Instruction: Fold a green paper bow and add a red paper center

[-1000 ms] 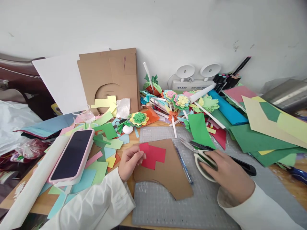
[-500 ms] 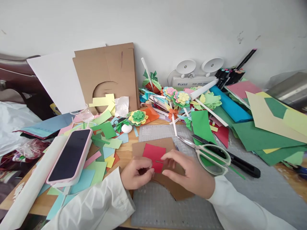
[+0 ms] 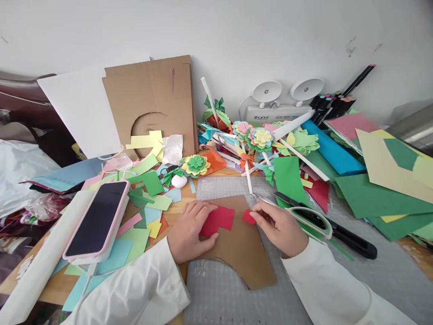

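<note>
My left hand (image 3: pixel 192 230) lies over the left part of a red paper sheet (image 3: pixel 223 217), thumb and fingers apart, covering its left edge. The sheet rests on a brown cardboard piece (image 3: pixel 250 262) with a curved cut-out, and its lower right corner is notched. Between thumb and fingertips, my right hand (image 3: pixel 280 225) pinches a small red paper square (image 3: pixel 249 217), just right of the sheet and separate from it. Partly behind that hand are scissors (image 3: pixel 320 215) with pale handles. A black utility knife (image 3: pixel 352 235) lies beyond them.
Under the cardboard is a grey cutting mat (image 3: pixel 216 298). Paper scraps (image 3: pixel 135 246) and a phone (image 3: pixel 96 221) are on the left. Paper flowers (image 3: pixel 259 137) pile up at the back, beside leaning cardboard (image 3: pixel 152 90). Green sheets (image 3: pixel 372 194) lie on the right.
The small red square has come away from the sheet and moved right in my right hand. My left hand has opened from a closed grip and now lies over the sheet.
</note>
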{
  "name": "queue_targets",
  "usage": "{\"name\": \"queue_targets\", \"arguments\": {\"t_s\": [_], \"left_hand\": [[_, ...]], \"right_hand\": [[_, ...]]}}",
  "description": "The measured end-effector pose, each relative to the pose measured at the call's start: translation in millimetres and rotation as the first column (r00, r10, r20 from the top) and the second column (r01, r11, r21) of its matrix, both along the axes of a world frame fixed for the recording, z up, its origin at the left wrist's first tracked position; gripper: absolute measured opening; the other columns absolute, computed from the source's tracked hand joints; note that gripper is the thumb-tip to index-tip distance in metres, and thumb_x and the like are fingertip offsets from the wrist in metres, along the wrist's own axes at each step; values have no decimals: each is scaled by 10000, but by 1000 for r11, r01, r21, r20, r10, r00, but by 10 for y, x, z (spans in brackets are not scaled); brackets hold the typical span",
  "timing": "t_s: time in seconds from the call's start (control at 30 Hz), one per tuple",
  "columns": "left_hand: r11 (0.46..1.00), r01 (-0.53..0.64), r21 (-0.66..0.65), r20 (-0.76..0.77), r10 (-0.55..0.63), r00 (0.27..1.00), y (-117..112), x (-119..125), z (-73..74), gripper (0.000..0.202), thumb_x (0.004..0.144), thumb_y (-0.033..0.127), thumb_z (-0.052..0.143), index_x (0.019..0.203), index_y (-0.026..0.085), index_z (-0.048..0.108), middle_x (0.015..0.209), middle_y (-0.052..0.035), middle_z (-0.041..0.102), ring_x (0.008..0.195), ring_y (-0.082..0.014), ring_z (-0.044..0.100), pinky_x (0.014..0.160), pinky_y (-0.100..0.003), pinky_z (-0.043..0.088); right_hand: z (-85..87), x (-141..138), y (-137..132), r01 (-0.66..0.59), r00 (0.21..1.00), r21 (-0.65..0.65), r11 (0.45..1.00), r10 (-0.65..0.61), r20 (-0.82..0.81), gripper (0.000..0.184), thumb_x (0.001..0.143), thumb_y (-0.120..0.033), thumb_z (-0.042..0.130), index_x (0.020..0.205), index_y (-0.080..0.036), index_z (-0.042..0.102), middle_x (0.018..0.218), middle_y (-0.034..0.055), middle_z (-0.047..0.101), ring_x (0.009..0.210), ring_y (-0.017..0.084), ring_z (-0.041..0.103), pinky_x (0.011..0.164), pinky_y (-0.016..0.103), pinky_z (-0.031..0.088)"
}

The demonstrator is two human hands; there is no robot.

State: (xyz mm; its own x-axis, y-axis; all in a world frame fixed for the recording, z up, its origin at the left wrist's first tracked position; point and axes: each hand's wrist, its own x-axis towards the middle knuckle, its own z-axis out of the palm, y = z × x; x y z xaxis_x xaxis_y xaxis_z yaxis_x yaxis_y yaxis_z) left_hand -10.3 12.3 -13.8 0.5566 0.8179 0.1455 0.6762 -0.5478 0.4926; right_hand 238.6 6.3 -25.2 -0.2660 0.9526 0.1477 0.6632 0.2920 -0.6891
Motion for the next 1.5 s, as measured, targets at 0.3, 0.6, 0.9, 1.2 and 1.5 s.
{"name": "queue_targets", "arguments": {"t_s": [0.3,0.6,0.9,1.2,1.5], "left_hand": [[989,-143,39,97,139,986,24,21,-53,565,743,110,538,1281,200,391,1299,-124,447,1248,-282,412,1050,-450,360],[970,-235,-61,183,242,953,106,-13,-60,497,737,58,498,1210,198,440,1142,-91,570,1039,-221,573,909,-409,478],[907,-198,-371,349,334,875,129,-82,55,318,721,181,609,1035,163,556,892,-49,608,819,-170,607,700,-297,528],[797,-593,-114,-22,595,804,183,-981,672,409,685,398,645,1031,192,577,961,-65,646,914,-259,624,795,-389,512],[745,-557,368,-98,627,773,233,-810,481,415,817,362,496,1125,85,521,1078,-174,570,1141,-356,480,981,-491,367]], "right_hand": [[78,-114,-113,-219,953,-145,965,180,-242,236,924,-348,426,748,-214,508,623,-10,534,560,139,483,539,262,380],[62,-34,-61,-121,991,-75,990,125,52,200,892,-286,465,719,-208,528,614,-17,560,542,135,476,532,264,340],[51,-7,-61,-37,995,-30,999,40,92,177,884,-265,471,732,-210,544,715,27,625,652,191,546,603,305,361],[-67,-36,-30,-13,998,5,1000,13,-53,165,865,-209,465,703,-206,497,701,41,569,736,226,532,676,355,412],[147,-112,-147,-116,876,-72,991,68,-478,92,903,-303,468,896,-217,498,736,12,621,654,149,623,621,280,520]]}}
